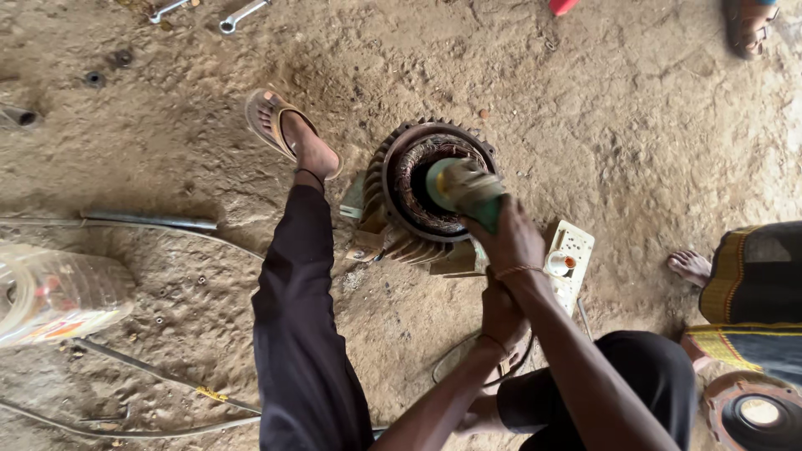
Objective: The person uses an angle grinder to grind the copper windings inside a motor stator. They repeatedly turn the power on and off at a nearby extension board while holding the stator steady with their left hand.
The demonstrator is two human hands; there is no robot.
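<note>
- Dark-trousered legs are framing the work: the person is squatting on the packed dirt floor [635, 142], one sandalled foot [292, 134] planted just beside the motor.
- Nearest, the left hand [501, 316] is curling shut low on the tool's rear body, beneath the other wrist; exactly what its fingers are gripping is partly hidden.
- Above it, the right hand [511, 238] is closing fully around the green angle grinder [464, 192], whose blurred head is pointing down into the bore.
- Beyond the hands, the finned electric motor stator [422, 188] is standing on end, its open mouth facing up, copper windings lining the inside.
- A white power strip [570, 259] is lying right next to the stator's base.
- Doing this well probably means keeping both grips firm, the head centred in the bore and clear of the windings, and the cord away from the spinning end.
- Farthest off, two spanners [209, 12] are lying on the ground.
</note>
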